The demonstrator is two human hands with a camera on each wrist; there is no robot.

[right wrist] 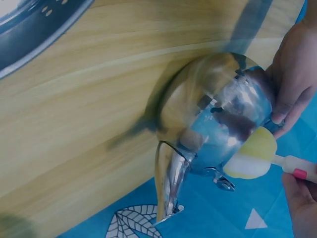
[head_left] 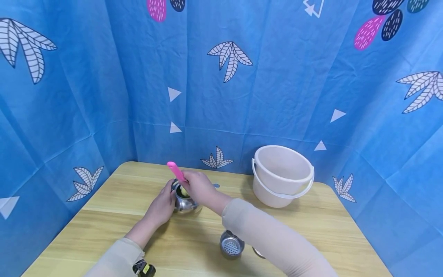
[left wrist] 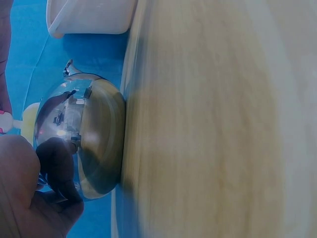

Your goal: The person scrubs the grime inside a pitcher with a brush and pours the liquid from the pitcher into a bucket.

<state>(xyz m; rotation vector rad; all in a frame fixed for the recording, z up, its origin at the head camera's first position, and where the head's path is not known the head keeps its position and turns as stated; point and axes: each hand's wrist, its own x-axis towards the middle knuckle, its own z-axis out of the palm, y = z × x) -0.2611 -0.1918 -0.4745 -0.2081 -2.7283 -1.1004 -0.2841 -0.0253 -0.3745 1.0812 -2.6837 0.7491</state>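
Note:
A shiny steel teapot stands upright on the table, its lid off and its mouth uncovered. My left hand grips the pot's handle at its left side. In my right hand I hold a sponge brush by its pink handle above the mouth. The right wrist view shows the yellow and white sponge head at the pot's opening, partly inside it. Part of that head is hidden by the rim. The spout points away from my left hand.
A steel strainer with a perforated bottom sits on the wooden table nearer to me. Beside it, a round metal piece is mostly hidden under my right sleeve. A white bucket with a handle stands at the back right. Blue curtains surround the table.

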